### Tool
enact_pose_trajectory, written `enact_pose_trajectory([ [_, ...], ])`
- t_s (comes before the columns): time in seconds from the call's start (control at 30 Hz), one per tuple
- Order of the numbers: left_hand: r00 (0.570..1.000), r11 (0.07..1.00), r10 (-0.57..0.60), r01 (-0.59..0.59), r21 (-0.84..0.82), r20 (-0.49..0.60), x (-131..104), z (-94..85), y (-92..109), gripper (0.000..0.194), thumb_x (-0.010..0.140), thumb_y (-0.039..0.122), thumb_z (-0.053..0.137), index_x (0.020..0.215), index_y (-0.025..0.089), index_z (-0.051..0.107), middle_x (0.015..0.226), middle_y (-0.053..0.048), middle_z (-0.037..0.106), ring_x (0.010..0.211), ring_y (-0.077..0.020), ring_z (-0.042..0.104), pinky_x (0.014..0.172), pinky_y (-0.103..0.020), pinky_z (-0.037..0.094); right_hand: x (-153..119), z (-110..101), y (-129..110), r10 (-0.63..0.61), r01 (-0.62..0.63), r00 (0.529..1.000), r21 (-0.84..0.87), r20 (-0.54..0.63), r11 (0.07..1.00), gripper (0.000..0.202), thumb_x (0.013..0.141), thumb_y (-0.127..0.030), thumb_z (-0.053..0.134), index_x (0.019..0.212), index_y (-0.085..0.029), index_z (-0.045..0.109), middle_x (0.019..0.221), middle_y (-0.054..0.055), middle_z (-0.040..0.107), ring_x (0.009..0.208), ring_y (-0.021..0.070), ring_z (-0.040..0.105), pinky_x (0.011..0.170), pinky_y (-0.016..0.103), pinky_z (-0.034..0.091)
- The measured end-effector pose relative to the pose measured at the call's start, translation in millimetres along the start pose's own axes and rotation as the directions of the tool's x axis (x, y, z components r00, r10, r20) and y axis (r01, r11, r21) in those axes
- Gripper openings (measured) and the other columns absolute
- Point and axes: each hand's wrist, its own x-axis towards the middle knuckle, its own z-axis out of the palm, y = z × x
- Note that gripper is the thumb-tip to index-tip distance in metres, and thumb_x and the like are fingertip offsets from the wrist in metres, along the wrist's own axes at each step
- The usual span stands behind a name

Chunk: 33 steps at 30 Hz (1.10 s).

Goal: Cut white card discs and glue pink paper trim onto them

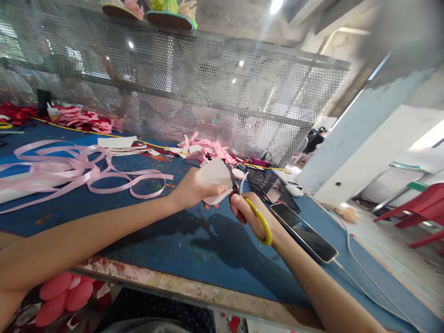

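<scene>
My left hand [190, 188] pinches a piece of white paper [215, 178] with a rounded edge, thumb on top and fingers beneath. In my right hand [249, 213] is a pair of scissors [261, 219] with yellow handles, its dark blades up against the paper's right edge. A thin white strip [243, 181] curls beside the blades. Both hands are above the blue tabletop [194, 236], close together. How far apart the blades stand is hard to make out.
Loops of pink ribbon [93, 178] spread over the left side. Behind them lie stacked white papers [118, 142]. Pink pieces [208, 149] are heaped by the perforated metal panel [222, 92]. A phone [303, 233] with a cable and a dark tablet [274, 187] lie to the right.
</scene>
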Motion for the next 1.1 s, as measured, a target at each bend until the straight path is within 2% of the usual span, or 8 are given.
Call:
enact_pose_trajectory([
  [0.23, 0.997, 1.000, -0.015, 0.016, -0.009, 0.076, 4, -7.6, 1, 0.015, 0.067, 0.028, 0.070, 0.071, 0.014, 0.065, 0.052, -0.004, 0.063, 0.040, -0.0149, 0.057, 0.030, -0.020, 0.041, -2, 1, -4, 0.051, -0.056, 0.997, -0.100, -0.053, 0.993, 0.061, 0.075, -0.076, 0.029, 0.048, -0.021, 0.033, 0.040, -0.003, 0.033, 0.042, 0.0090, 0.029, 0.042, 0.024, 0.021],
  [0.43, 0.992, 0.999, -0.044, 0.042, 0.016, 0.118, 4, -8.3, 5, 0.021, 0.067, 0.027, 0.069, 0.083, 0.014, 0.067, 0.058, -0.005, 0.065, 0.042, -0.0151, 0.058, 0.031, -0.021, 0.042, -1, 0, -6, 0.096, -0.103, 0.993, -0.116, -0.063, 0.988, 0.059, 0.073, -0.073, 0.036, 0.048, -0.020, 0.033, 0.042, -0.003, 0.032, 0.043, 0.0087, 0.029, 0.043, 0.024, 0.020],
  [0.57, 0.980, 0.996, -0.058, 0.044, 0.075, 0.188, 3, -9.2, 7, 0.017, 0.068, 0.026, 0.068, 0.079, 0.014, 0.066, 0.056, -0.004, 0.064, 0.040, -0.0143, 0.058, 0.030, -0.018, 0.040, 1, -2, -9, 0.070, -0.077, 0.996, -0.154, -0.048, 0.985, 0.057, 0.073, -0.071, 0.037, 0.050, -0.019, 0.037, 0.045, -0.003, 0.034, 0.046, 0.0090, 0.031, 0.044, 0.024, 0.022],
  [0.83, 0.971, 0.979, -0.125, 0.088, 0.184, 0.202, 4, -15.2, 14, 0.017, 0.066, 0.025, 0.069, 0.078, 0.014, 0.068, 0.051, -0.004, 0.063, 0.035, -0.0151, 0.056, 0.029, -0.019, 0.039, 2, 2, -5, 0.056, -0.064, 0.997, -0.212, -0.043, 0.975, 0.061, 0.073, -0.074, 0.033, 0.048, -0.019, 0.035, 0.045, -0.003, 0.031, 0.045, 0.0085, 0.029, 0.042, 0.024, 0.020],
  [1.1, 0.958, 0.982, -0.074, 0.021, 0.188, 0.277, 7, -19.5, 10, 0.010, 0.066, 0.023, 0.067, 0.070, 0.015, 0.067, 0.046, -0.001, 0.061, 0.032, -0.0112, 0.051, 0.028, -0.016, 0.037, 3, 5, -3, 0.083, -0.097, 0.994, -0.227, -0.067, 0.969, 0.062, 0.071, -0.076, 0.033, 0.046, -0.020, 0.029, 0.047, -0.004, 0.023, 0.046, 0.0072, 0.021, 0.040, 0.023, 0.017],
])
